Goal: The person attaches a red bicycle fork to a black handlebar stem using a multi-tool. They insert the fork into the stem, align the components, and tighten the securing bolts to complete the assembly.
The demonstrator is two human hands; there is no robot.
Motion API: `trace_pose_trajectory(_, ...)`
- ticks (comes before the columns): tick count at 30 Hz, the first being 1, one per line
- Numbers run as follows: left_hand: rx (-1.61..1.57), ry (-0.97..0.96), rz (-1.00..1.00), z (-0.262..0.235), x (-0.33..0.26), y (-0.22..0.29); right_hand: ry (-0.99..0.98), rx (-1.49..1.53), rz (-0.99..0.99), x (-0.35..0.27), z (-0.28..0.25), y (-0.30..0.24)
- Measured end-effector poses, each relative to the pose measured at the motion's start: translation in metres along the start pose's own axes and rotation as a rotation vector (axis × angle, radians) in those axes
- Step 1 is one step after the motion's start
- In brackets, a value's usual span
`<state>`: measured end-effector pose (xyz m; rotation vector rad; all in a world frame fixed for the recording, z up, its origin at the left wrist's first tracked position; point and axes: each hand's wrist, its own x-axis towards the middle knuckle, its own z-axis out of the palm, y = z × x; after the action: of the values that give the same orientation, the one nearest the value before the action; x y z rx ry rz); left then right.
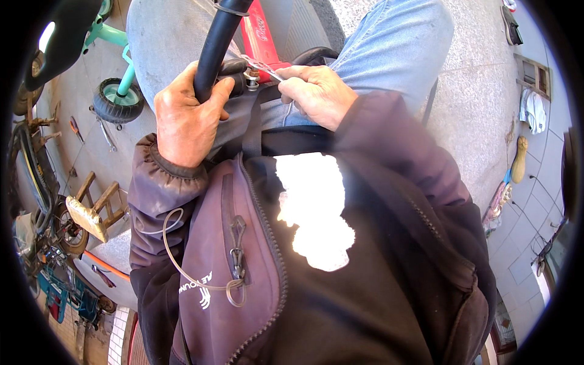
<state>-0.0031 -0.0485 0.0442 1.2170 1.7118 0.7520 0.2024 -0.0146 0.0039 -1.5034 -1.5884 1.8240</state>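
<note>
The left hand (185, 118) is curled around a straight black tube (220, 52), its thumb along the side. The right hand (319, 94) is closed on one slim silver metal wrench (261, 66), pinched between thumb and fingers. The wrench's far end lies just beside one silver threaded bolt (252, 78); whether they touch is unclear. Tube, bolt and a red painted metal frame (258, 36) sit between two knees in light-blue jeans (395, 48).

A teal plastic case (56, 292) stands toward the lower left edge of the grey concrete floor (465, 100); its contents are too small to tell. Farther up that side are one small wooden stool (91, 216), one silver spanner (106, 135) and one black-tyred wheel with a teal hub (118, 100). Right of the knees, bare concrete runs to the edge of pale tiles (520, 225).
</note>
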Motion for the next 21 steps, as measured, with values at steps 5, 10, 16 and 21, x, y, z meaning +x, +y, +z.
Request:
trace_pose_trajectory(5, -0.014, 0.005, 0.018, 0.0, -0.001, -0.001, -0.041, 0.067, 0.176, -0.005, -0.002, -0.011)
trace_pose_trajectory(10, -0.019, -0.008, -0.002, 0.0, -0.001, 0.002, 0.024, 0.025, 0.125, -0.011, 0.0, -0.017)
trace_pose_trajectory(16, -0.018, -0.008, 0.005, 0.0, -0.001, 0.0, 0.06, -0.13, 0.017, -0.004, 0.001, -0.01)
trace_pose_trajectory(21, -0.049, 0.044, 0.071, 0.003, -0.001, -0.003, 0.023, -0.144, 0.045, -0.004, 0.0, -0.013)
